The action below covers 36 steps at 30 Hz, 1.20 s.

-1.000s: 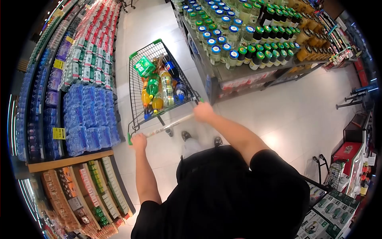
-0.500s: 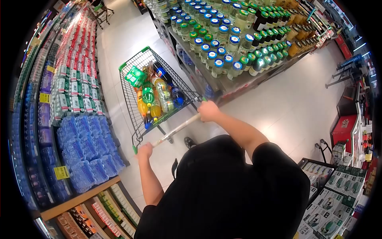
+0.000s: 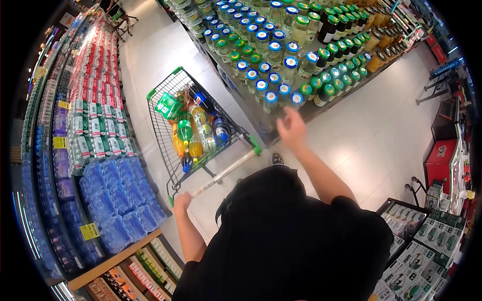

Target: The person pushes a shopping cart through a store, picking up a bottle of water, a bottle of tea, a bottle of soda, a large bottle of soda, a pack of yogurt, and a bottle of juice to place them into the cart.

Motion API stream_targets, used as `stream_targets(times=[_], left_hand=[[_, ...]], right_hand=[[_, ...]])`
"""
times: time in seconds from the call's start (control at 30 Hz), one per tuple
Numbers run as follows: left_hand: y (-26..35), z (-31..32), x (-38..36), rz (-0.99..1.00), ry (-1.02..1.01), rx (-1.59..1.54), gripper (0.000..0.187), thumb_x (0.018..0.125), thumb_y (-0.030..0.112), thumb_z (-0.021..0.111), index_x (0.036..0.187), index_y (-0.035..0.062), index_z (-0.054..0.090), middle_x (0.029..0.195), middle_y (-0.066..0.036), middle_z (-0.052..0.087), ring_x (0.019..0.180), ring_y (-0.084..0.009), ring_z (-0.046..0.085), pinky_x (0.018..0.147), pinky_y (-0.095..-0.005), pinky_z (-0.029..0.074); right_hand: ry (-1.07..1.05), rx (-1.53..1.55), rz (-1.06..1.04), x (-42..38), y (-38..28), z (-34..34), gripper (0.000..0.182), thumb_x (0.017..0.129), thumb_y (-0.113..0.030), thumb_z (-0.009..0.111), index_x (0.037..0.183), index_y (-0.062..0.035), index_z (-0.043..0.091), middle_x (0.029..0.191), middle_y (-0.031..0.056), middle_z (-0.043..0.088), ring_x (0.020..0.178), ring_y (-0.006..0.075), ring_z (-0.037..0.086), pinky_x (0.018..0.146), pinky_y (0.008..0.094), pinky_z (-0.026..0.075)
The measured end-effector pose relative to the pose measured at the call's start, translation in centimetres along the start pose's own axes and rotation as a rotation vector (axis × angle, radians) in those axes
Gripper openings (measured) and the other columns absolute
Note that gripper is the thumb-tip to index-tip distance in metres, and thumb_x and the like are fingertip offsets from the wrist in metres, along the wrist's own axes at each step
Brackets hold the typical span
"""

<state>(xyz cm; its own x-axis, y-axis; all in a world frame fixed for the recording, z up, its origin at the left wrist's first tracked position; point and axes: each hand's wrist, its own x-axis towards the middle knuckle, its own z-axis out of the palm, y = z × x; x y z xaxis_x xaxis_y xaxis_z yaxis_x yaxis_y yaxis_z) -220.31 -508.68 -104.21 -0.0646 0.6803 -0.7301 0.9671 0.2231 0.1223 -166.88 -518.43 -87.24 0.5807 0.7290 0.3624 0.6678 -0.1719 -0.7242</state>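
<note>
My left hand [image 3: 182,201] is wrapped round the left end of the handle [image 3: 226,173] of a shopping cart [image 3: 164,135]. My right hand [image 3: 292,129] is off the handle, raised at the corner of a display of jars, with its fingers apart and slightly blurred. Nearest to it are clear jars with blue-and-white lids [image 3: 284,89]; I see no contact. Inside the cart lie a green package [image 3: 168,105], a green bottle [image 3: 184,129], a clear bottle [image 3: 202,125], orange and yellow drink bottles and dark bottles with blue labels.
Stacked blue-wrapped bottle packs [image 3: 118,200] and green-and-white packs [image 3: 98,128] line the left side. The jar display's edge [image 3: 331,103] runs along the right. Boxes [image 3: 416,263] stand at lower right. Another cart [image 3: 120,17] is far ahead, beside a person.
My right hand has let go of the cart handle and moved right and up to the jars. My left hand keeps its hold. The jar display appears closer.
</note>
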Motion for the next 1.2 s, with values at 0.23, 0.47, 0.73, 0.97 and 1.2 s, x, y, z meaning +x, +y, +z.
stream_targets(times=[0.23, 0.47, 0.73, 0.97, 1.2], left_hand=[[-0.4, 0.4, 3.6, 0.041, -0.108, 0.193, 0.049, 0.099, 0.036, 0.038, 0.105, 0.0042, 0.076, 0.118, -0.022, 0.073, 0.121, -0.0425, 0.064, 0.109, -0.0623, 0.04], [1.7, -0.5, -0.4, 0.045, -0.087, 0.283, 0.043, 0.098, 0.03, 0.042, 0.115, 0.0082, 0.075, 0.131, -0.021, 0.068, 0.13, -0.0408, 0.059, 0.099, -0.0881, 0.026], [4.0, -0.6, -4.4, -0.145, 0.189, -0.016, 0.047, 0.097, 0.039, 0.049, 0.122, 0.0092, 0.074, 0.141, -0.018, 0.064, 0.133, -0.0387, 0.058, 0.11, -0.0866, 0.012], [15.2, -2.4, -17.4, 0.678, 0.858, -0.682, 0.057, 0.079, 0.026, 0.087, 0.129, 0.0075, 0.064, 0.128, -0.016, 0.067, 0.124, -0.0319, 0.062, 0.117, -0.0638, 0.031], [23.6, -8.8, -29.0, 1.443, 1.089, -0.606, 0.08, 0.067, 0.022, 0.097, 0.137, 0.0065, 0.059, 0.144, -0.023, 0.058, 0.132, -0.0383, 0.058, 0.111, -0.0476, 0.046]], right_hand=[[-0.207, -0.449, 0.068, 8.1, 1.5, -5.7, 0.075, 0.086, -0.046, 0.076, 0.148, -0.0132, 0.05, 0.102, 0.0153, 0.075, 0.094, 0.0353, 0.073, 0.079, 0.0461, 0.057], [-0.342, -0.565, 0.0, 10.2, 3.5, -4.8, 0.064, 0.086, -0.051, 0.074, 0.134, -0.013, 0.058, 0.105, 0.0167, 0.076, 0.099, 0.0383, 0.072, 0.082, 0.0499, 0.057], [-0.345, -0.548, 0.057, 9.0, 3.3, -4.5, 0.06, 0.083, -0.051, 0.076, 0.119, -0.0069, 0.057, 0.099, 0.0235, 0.075, 0.094, 0.044, 0.072, 0.081, 0.0526, 0.056], [-0.331, 0.006, -0.015, 5.6, -3.1, -7.4, 0.046, 0.083, -0.029, 0.083, 0.109, -0.0029, 0.057, 0.084, 0.0114, 0.071, 0.079, 0.0266, 0.071, 0.069, 0.0401, 0.055], [-0.637, 1.067, 0.175, 2.6, -12.3, -8.4, 0.045, 0.09, -0.031, 0.072, 0.12, -0.0027, 0.054, 0.097, 0.0082, 0.068, 0.075, 0.0113, 0.064, 0.058, 0.0248, 0.051]])
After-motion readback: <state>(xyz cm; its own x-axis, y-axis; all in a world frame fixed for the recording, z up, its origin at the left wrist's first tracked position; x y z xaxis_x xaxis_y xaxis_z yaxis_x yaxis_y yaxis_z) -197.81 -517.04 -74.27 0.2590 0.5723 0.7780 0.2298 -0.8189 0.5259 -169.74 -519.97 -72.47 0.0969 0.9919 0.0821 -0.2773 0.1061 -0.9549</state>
